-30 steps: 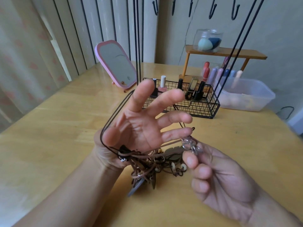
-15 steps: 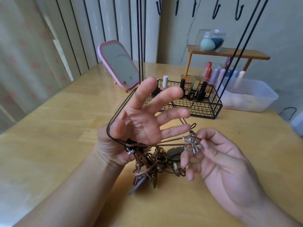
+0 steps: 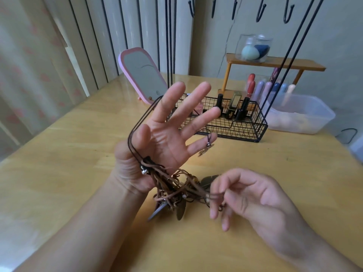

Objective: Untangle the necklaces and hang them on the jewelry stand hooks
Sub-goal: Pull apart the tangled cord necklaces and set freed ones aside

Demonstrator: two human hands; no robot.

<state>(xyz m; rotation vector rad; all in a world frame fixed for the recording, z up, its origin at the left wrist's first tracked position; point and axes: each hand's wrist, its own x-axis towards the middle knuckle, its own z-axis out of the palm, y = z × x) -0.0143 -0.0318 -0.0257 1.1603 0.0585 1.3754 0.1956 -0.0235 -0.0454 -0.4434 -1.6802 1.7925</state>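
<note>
The left hand (image 3: 167, 140) is raised palm-up over the wooden table (image 3: 59, 163), fingers spread wide and straight, with a thin black cord (image 3: 137, 124) looped round it from the index finger down past the base of the thumb. A small silver pendant (image 3: 206, 149) dangles just beside its little finger. From the heel of that palm hangs the tangle of brown leather necklaces (image 3: 172, 189), a knot of cords, beads and dark leaf-shaped metal charms that reaches down toward the tabletop between the two hands. The right hand (image 3: 249, 195) sits lower and to the side, its thumb and forefinger pinching a few brown strands drawn sideways out of the knot, the other fingers loosely curled beneath. Behind the hands stands a black wire basket (image 3: 245, 124) holding nail polish bottles and lipsticks, a pink-framed mirror (image 3: 143, 75) leaning to its left, and a clear plastic tub (image 3: 300, 114) to its right. The black hooks (image 3: 261, 8) of the jewelry stand run along the top, its thin rods slanting down toward the table.
</note>
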